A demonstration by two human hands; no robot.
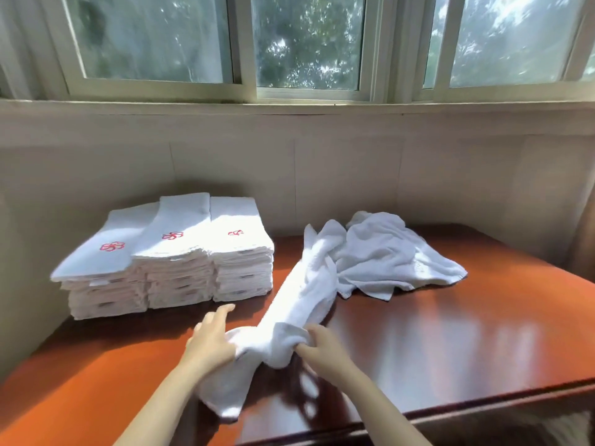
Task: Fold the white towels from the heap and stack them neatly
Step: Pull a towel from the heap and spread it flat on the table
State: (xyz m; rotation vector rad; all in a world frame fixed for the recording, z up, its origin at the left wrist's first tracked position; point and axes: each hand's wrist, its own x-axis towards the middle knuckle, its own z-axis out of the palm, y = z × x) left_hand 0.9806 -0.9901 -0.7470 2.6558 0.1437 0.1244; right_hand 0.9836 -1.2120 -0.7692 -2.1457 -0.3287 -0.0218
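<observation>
A crumpled white towel [299,304] stretches from the near middle of the table back toward the heap of white towels [386,252] at the right rear. My right hand [322,344] grips its bunched near end. My left hand [211,341] holds the towel's left edge with thumb and palm while its fingers stretch forward. The towel's lowest part hangs over my left forearm. Three stacks of folded white towels [167,255] with red embroidered marks stand side by side at the left rear.
The glossy reddish-brown table [450,342] ends in a front edge at the lower right. A beige panelled wall [322,175] rises right behind the stacks and the heap, with a window [306,43] above it.
</observation>
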